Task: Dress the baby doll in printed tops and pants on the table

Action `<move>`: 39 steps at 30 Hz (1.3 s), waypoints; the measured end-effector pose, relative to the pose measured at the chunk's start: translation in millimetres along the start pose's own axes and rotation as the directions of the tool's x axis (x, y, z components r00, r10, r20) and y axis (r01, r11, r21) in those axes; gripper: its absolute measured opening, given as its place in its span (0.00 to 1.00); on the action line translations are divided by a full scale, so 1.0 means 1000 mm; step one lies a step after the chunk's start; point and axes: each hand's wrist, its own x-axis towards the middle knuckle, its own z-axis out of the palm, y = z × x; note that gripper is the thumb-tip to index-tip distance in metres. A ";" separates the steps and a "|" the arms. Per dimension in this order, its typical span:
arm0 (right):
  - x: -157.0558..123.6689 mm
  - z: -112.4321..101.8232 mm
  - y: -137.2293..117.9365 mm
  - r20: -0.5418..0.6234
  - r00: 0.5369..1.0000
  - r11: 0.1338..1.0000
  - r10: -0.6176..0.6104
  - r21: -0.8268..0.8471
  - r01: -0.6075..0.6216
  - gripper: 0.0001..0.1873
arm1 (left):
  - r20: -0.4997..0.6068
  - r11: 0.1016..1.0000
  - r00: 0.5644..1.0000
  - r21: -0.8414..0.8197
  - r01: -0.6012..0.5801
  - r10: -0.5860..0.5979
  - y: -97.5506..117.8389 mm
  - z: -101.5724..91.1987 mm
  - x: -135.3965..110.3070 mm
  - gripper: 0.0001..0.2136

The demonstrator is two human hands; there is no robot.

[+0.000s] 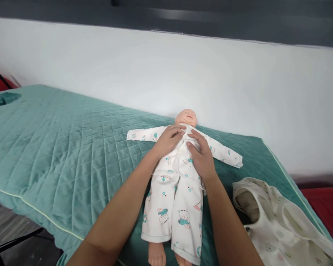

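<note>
**Teal quilt, a dressed doll, two hands at its chest**

Nearest, the doll's [183, 207] bare feet reach the piped front edge of the quilted surface [58, 155]. Just to its right lies a crumpled cream garment [277, 221], close to the right edge. The doll lies on its back in a white suit printed with teal bears. On its chest, the left hand [169, 139] curls its fingers onto the shirt front by the collar; whether it pinches cloth I cannot tell. The right hand [201, 157] lies spread, palm down, beside the closure. Both sleeves stretch sideways. Wide bare quilt runs left to a face hole [4, 98]. Beyond the head stands a white wall [238, 81].
</note>
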 end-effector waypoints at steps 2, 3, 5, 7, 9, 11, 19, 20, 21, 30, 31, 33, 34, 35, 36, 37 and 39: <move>-0.005 0.000 -0.001 -0.002 0.999 0.999 -0.037 -0.009 0.037 0.14 | 0.035 0.998 0.999 -0.058 0.015 -0.013 -0.001 -0.003 -0.002 0.09; -0.008 0.000 -0.001 -0.002 0.999 0.999 -0.050 -0.013 0.050 0.14 | 0.052 0.996 0.998 -0.086 0.025 -0.020 -0.001 -0.005 -0.003 0.09; -0.012 0.000 0.000 0.001 0.998 0.998 -0.062 -0.025 0.062 0.14 | 0.086 0.991 0.996 -0.129 0.046 -0.035 -0.002 -0.007 -0.004 0.10; -0.014 0.000 0.000 0.003 0.998 0.997 -0.065 -0.037 0.065 0.14 | 0.113 0.985 0.993 -0.162 0.053 -0.034 -0.002 -0.010 -0.004 0.10; -0.014 0.000 0.001 -0.005 0.998 0.997 -0.070 -0.041 0.069 0.14 | 0.137 0.979 0.990 -0.195 0.050 -0.024 -0.002 -0.011 -0.005 0.11; -0.014 0.001 0.001 -0.015 0.997 0.996 -0.077 -0.039 0.077 0.14 | 0.151 0.973 0.988 -0.225 0.049 -0.015 -0.003 -0.012 -0.005 0.11; -0.012 0.002 0.000 -0.006 0.996 0.992 -0.086 -0.092 0.085 0.13 | 0.156 0.961 0.988 -0.272 0.046 -0.003 -0.008 -0.012 -0.003 0.10; -0.012 0.002 0.000 -0.003 0.996 0.991 -0.092 -0.099 0.091 0.13 | 0.153 0.961 0.988 -0.273 0.046 -0.004 -0.009 -0.011 -0.003 0.10; -0.012 0.002 0.000 -0.001 0.995 0.990 -0.097 -0.104 0.096 0.13 | 0.151 0.961 0.989 -0.273 0.048 -0.006 -0.008 -0.011 -0.002 0.10; -0.013 0.002 0.001 -0.017 0.995 0.991 -0.094 -0.094 0.092 0.15 | 0.144 0.949 0.989 -0.306 0.071 -0.028 -0.006 -0.010 -0.002 0.09; -0.012 0.002 0.001 -0.015 0.996 0.991 -0.093 -0.098 0.091 0.15 | 0.143 0.948 0.989 -0.312 0.067 -0.023 -0.006 -0.010 -0.003 0.09; -0.012 0.002 0.000 -0.011 0.996 0.990 -0.091 -0.105 0.089 0.16 | 0.142 0.945 0.990 -0.321 0.062 -0.017 -0.006 -0.010 -0.003 0.09; -0.012 0.002 0.000 -0.009 0.996 0.990 -0.089 -0.110 0.088 0.16 | 0.142 0.945 0.990 -0.322 0.064 -0.019 -0.006 -0.010 -0.003 0.09; -0.012 0.002 -0.001 -0.005 0.996 0.990 -0.087 -0.115 0.086 0.16 | 0.141 0.945 0.990 -0.320 0.069 -0.024 -0.006 -0.010 -0.002 0.08; -0.012 0.002 -0.001 0.000 0.996 0.989 -0.085 -0.121 0.084 0.16 | 0.138 0.946 0.990 -0.315 0.072 -0.029 -0.006 -0.010 -0.002 0.08; -0.012 0.002 -0.002 0.006 0.997 0.989 -0.083 -0.126 0.083 0.16 | 0.134 0.948 0.990 -0.309 0.074 -0.033 -0.007 -0.009 -0.002 0.08; -0.011 0.001 -0.003 0.014 0.997 0.988 -0.078 -0.134 0.079 0.16 | 0.120 0.956 0.992 -0.286 0.066 -0.032 -0.008 -0.008 -0.001 0.07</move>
